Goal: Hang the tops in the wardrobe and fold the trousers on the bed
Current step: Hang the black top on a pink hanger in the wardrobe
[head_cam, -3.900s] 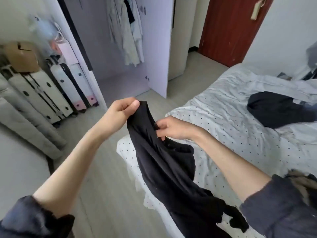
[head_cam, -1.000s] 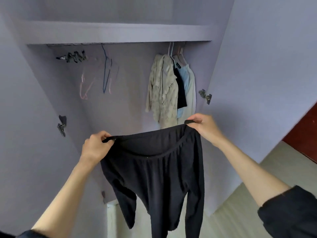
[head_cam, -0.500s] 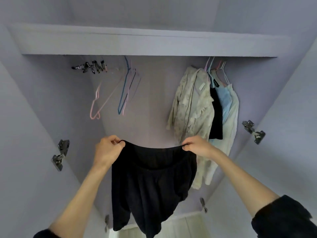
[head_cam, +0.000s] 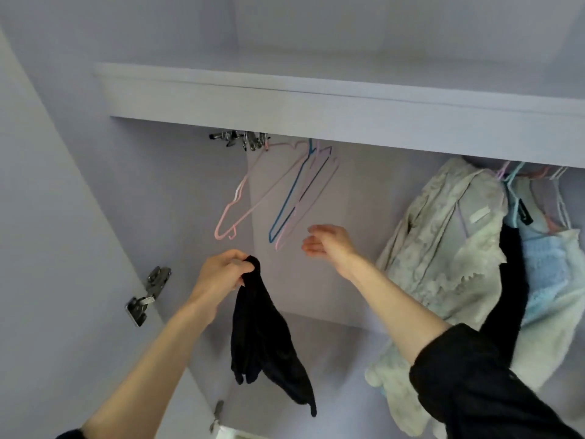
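We look up into a pale lilac cabinet interior (head_cam: 316, 280). A shelf (head_cam: 316, 112) spans the top. A metal hinge (head_cam: 147, 296) sits on the left side panel (head_cam: 63, 248) (a second hinge (head_cam: 217, 415) lies lower). Lighting is soft and even.

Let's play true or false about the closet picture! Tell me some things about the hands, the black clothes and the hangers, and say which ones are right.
1. The left hand grips the black garment. True.
2. The right hand holds the black garment too. False: it is open and holds nothing, reaching toward the empty hangers.
3. The black garment is already on a hanger. False: it dangles from the left hand, below the hangers.
4. Some clothes hang at the right side of the wardrobe. True.
5. All the empty hangers are blue. False: one is blue, the others pink or pale.
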Action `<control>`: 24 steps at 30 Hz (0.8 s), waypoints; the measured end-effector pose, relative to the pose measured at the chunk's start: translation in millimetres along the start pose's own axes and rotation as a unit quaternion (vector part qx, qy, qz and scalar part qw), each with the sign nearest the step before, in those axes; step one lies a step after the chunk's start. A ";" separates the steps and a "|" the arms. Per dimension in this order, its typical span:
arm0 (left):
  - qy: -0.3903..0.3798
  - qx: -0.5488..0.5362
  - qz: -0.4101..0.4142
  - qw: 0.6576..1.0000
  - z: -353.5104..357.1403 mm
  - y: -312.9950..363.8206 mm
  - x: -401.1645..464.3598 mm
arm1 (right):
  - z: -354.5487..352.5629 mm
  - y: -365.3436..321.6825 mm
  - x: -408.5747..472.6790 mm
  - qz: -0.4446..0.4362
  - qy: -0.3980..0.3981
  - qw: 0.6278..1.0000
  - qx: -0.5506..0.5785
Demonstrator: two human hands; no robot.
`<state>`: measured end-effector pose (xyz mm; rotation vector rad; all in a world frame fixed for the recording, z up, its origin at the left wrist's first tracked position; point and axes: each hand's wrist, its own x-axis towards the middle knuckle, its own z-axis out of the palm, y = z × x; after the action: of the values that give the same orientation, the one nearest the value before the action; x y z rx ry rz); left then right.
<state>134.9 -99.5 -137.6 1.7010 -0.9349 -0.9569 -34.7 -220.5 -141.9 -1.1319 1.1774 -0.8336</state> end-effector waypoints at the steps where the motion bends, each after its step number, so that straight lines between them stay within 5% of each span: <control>1: 0.015 0.002 0.007 1.000 1.1 3.1 1.1 | 8.8 -11.1 9.4 0.019 -0.007 0.998 0.054; 5: 0.041 -0.007 0.041 0.998 -5.3 14.9 1.5 | 30.0 -36.2 33.5 0.122 -0.075 0.976 0.167; 8: 0.053 0.004 0.042 0.998 -14.9 19.7 1.0 | 42.6 -41.0 42.9 0.131 -0.050 0.967 0.211; 14: 0.078 -0.004 0.022 0.997 -13.6 13.3 4.9 | 31.4 -35.5 50.0 0.026 0.107 0.989 0.099; 24: 0.031 0.020 0.008 0.999 12.8 2.9 6.6 | -29.2 -3.3 38.7 -0.148 0.197 0.969 -0.017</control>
<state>125.6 -110.7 -139.3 1.7449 -0.9312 -0.8745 -54.5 -264.4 -149.0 -1.2231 1.3681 -1.3183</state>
